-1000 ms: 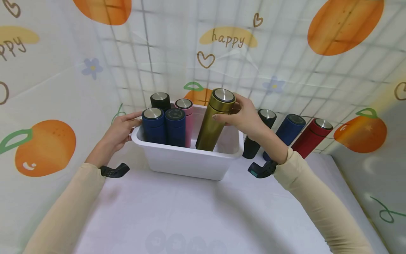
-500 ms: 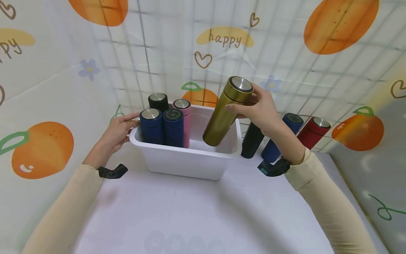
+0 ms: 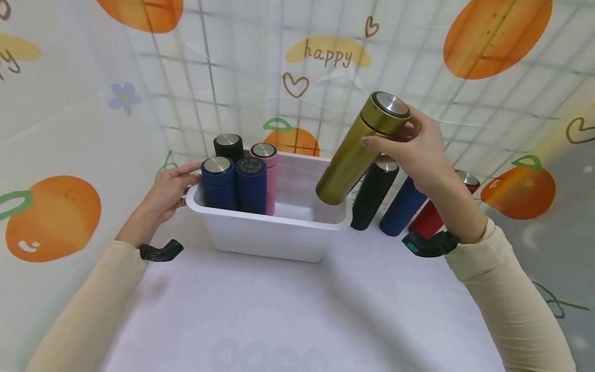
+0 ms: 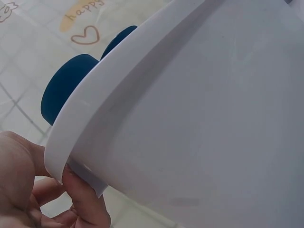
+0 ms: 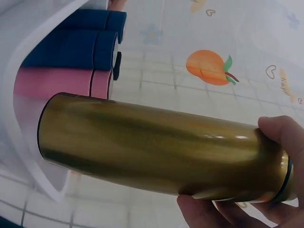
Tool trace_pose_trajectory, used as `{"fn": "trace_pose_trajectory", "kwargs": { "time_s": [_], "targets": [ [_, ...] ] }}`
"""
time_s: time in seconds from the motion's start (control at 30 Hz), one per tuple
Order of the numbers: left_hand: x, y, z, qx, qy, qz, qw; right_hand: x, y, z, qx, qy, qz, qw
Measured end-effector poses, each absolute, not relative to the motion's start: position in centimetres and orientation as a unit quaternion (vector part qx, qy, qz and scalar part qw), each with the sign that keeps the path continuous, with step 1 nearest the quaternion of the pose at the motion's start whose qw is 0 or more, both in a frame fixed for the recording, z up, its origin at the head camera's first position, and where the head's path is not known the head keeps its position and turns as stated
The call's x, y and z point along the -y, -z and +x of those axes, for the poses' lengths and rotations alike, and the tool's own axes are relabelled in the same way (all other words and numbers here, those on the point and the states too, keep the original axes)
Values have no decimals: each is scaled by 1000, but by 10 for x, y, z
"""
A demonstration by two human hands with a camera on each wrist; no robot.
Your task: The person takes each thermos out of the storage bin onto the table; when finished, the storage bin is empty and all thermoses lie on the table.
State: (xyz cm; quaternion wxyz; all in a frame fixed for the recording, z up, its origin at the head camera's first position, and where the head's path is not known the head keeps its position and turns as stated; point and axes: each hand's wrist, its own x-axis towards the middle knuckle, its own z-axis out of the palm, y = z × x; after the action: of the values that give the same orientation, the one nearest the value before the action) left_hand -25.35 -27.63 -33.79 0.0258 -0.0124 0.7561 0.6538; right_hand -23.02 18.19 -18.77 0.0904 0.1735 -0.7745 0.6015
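My right hand (image 3: pixel 425 150) grips a gold thermos flask (image 3: pixel 355 155) near its steel-topped lid. The flask is tilted, its base over the right end of a white plastic bin (image 3: pixel 265 232). In the right wrist view the gold thermos (image 5: pixel 161 147) spans the frame, thumb on one side and fingers on the other. My left hand (image 3: pixel 165 196) holds the bin's left rim; the left wrist view has its fingers (image 4: pixel 85 199) curled around that edge. Upright in the bin's left half are two blue thermoses (image 3: pixel 218 186), a pink one (image 3: pixel 271 181) and a black one (image 3: pixel 229 145).
Right of the bin, a black thermos (image 3: pixel 372 199), a blue one (image 3: pixel 401 209) and a red one (image 3: pixel 427 219) stand on the white table cover (image 3: pixel 241 305), partly behind my right arm. A wire grid behind a fruit-print cloth (image 3: pixel 251 77) closes off the back.
My right hand has lifted the gold thermos up and to the right, from inside the bin to above its right end. My left hand stays on the rim.
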Motion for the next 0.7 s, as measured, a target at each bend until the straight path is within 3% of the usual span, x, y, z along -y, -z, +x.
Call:
{"fn": "trace_pose_trajectory", "kwargs": {
  "time_s": [0.7],
  "targets": [
    [274,336,-252,-753,-657,-10,33,-251,185,-204,778,-606,107,126]
  ]
}}
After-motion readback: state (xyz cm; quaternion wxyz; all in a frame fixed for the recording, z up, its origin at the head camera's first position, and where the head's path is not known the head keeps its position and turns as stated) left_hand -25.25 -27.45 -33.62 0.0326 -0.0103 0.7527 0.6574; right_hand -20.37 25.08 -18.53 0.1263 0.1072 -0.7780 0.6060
